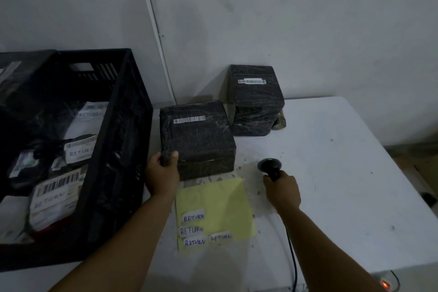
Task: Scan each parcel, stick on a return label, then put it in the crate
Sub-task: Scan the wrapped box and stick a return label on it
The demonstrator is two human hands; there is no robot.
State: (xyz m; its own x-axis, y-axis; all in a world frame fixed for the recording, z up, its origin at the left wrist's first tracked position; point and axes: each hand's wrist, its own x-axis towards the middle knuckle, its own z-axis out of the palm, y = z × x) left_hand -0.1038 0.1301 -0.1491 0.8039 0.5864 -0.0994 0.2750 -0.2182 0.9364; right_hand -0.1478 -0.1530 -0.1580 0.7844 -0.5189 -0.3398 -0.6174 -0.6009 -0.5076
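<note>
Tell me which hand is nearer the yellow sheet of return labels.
Left. The left hand grips the near parcel just above the yellow sheet's top-left corner; the right hand, holding the scanner, sits off its right edge.

Before us, black parcels (198,135) with white barcode strips (189,119) — black crate (118,149), pale-yellow sheet (215,206), blue-lettered labels (193,217).

Parcel-returns packing room: crate (123,125), scanner (270,166)

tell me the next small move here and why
Probably tilt the black handheld scanner in the right hand toward the white barcode strip on the near black-wrapped parcel; the left hand grips its corner, and it shows no return label.
</note>
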